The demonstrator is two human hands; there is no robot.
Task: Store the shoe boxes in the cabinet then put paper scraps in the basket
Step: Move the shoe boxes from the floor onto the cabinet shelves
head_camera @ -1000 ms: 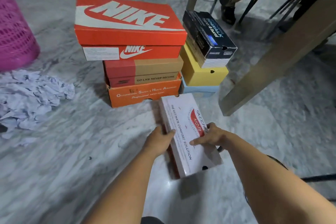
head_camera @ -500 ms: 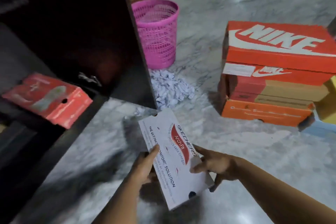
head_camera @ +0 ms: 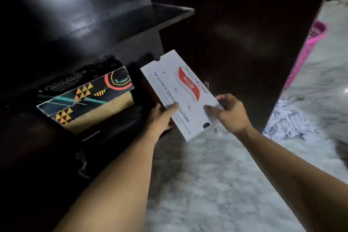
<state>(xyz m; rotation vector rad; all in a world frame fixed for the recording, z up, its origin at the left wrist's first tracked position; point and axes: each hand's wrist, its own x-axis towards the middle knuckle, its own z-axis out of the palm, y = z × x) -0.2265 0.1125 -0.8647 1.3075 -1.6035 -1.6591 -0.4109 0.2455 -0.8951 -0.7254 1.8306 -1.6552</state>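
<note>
Both forearms reach forward from the bottom edge, carrying a white shoe box (head_camera: 180, 92) toward the open dark cabinet (head_camera: 79, 30). The left hand (head_camera: 162, 118) grips the box's left long edge, thumb laid flat across the printed lid and fingers tucked out of sight beneath. The right hand (head_camera: 230, 114) holds the near right corner, thumb on the lid and fingers curled round the edge; motion blur softens the fingertips. The box is held clear of the marble floor (head_camera: 216, 184), tilted, its far end level with the lower shelf opening. Just left of it, a black patterned shoe box (head_camera: 86, 100) sits inside the cabinet, its rear lost in shadow. The open cabinet door (head_camera: 254, 43) hides most of a pink basket (head_camera: 305, 52) at right. Below the basket, a pile of paper scraps (head_camera: 293, 122) lies on the floor, partly blurred.
</note>
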